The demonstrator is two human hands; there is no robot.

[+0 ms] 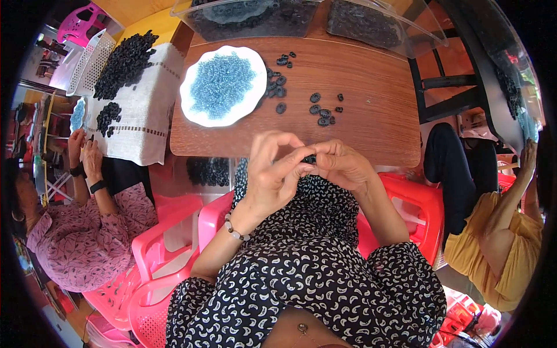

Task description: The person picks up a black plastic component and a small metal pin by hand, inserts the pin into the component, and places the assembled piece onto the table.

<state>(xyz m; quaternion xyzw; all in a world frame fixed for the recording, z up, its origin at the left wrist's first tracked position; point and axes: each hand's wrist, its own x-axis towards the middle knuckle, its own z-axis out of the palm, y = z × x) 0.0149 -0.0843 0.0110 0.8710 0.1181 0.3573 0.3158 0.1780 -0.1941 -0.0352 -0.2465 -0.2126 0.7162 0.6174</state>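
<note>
Just in front of the table edge, my left hand (271,168) and my right hand (347,167) meet with thumbs and fingertips pinched together. Between them they grip a small black part (311,159), mostly covered by the fingers. Beyond my hands, several loose black oval parts (324,113) lie on the brown wooden table (371,81). More of these black ovals (281,91) are scattered beside a white scalloped plate (190,110). A heap of small, clear blue bead-like pieces (223,84) fills the plate.
Clear plastic bins (255,29) stand along the table's far side. To the left, a person in a pink patterned top (93,232) handles something small at a cloth-covered table (145,110) with black piles. A person in yellow (493,249) sits at right. Pink chairs (168,220) stand close by.
</note>
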